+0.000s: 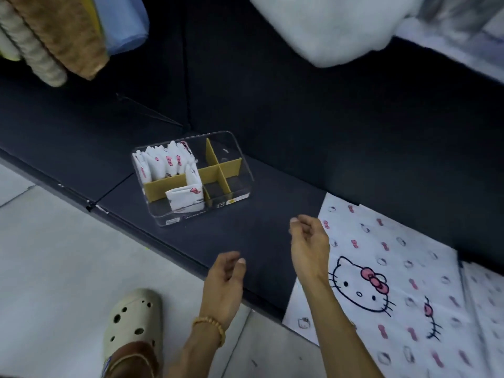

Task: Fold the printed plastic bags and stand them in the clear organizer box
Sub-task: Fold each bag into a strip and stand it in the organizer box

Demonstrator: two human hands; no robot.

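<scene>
A clear organizer box (240, 165) with yellow cardboard dividers sits on a dark padded surface. Several folded white bags with pink bows (163, 162) stand in its back-left compartment, and one folded bag (186, 196) stands in the front-left one. The right compartments hold nothing. A flat printed plastic bag (395, 268) with a cat face and pink bows lies to the right, over the surface's front edge. My left hand (225, 282) hovers in front of the box, fingers loosely curled, holding nothing. My right hand (309, 241) hovers at the flat bag's left edge, fingers loosely curled, empty.
The dark surface (300, 126) has a front edge dropping to a pale tiled floor (54, 268). A foot in a cream clog (133, 320) stands on the floor. Rolled towels (54, 34) lie at the upper left, white fluffy fabric (341, 25) at the upper right.
</scene>
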